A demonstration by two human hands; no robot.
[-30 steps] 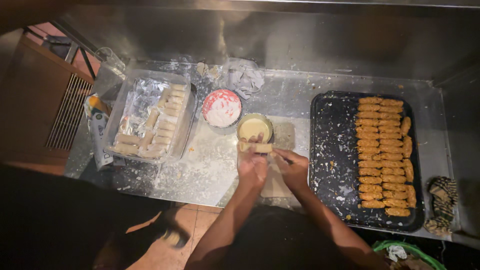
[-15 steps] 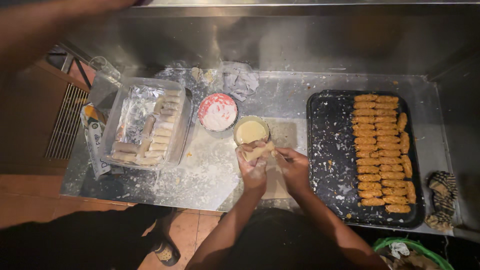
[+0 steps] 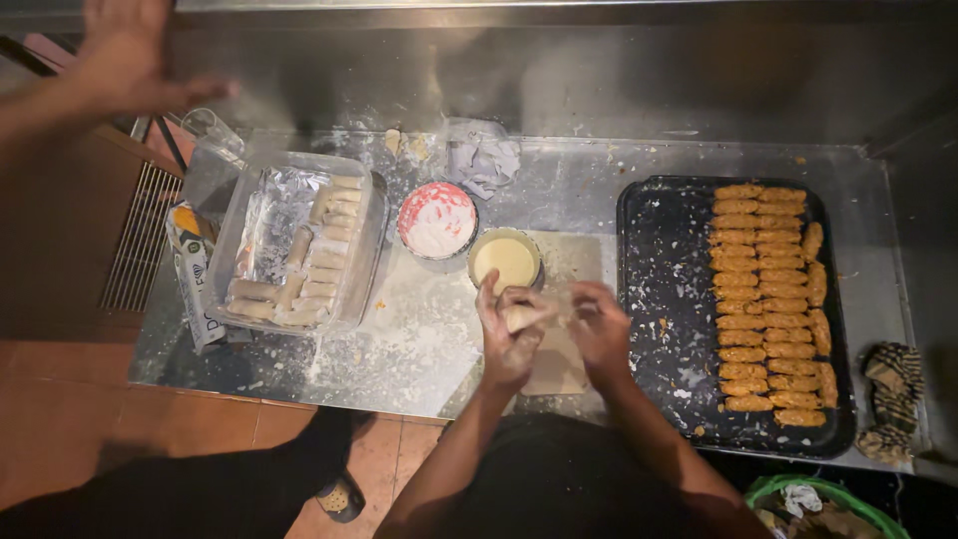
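The flour-dusted stainless steel worktop (image 3: 419,349) spans the scene, with a steel back wall on the far side. At right on the worktop lies a black rectangular baking tray (image 3: 664,299); its right half carries two columns of orange-brown breaded rolls (image 3: 763,299), with a few more set lengthwise along the right edge. At left stands a clear rectangular plastic container (image 3: 225,235) lined with foil, holding pale uncoated rolls (image 3: 319,250) along its right and near sides. A printed carton (image 3: 195,284) lies just left of the container, at the worktop edge.

Between container and tray, a pale thin wrapper sheet (image 3: 569,260) lies flat on the worktop. A round bowl with a red rim holding white powder (image 3: 436,220) sits far of centre; a smaller round bowl of pale yellow batter (image 3: 505,260) stands just right of it, touching the sheet's left edge. A crumpled white paper (image 3: 482,160) lies by the back wall. A striped cloth (image 3: 893,399) rests at the near right corner.

The left hand (image 3: 506,334) is over the near part of the sheet, fingers curled and gripping a pale dough roll (image 3: 521,316) held just near of the batter bowl. The right hand (image 3: 599,329) is just beside it, fingers bent and pinching the roll's right end.

Another person's hand (image 3: 125,60), fingers spread, is raised at the far left, well apart from the worktop items.
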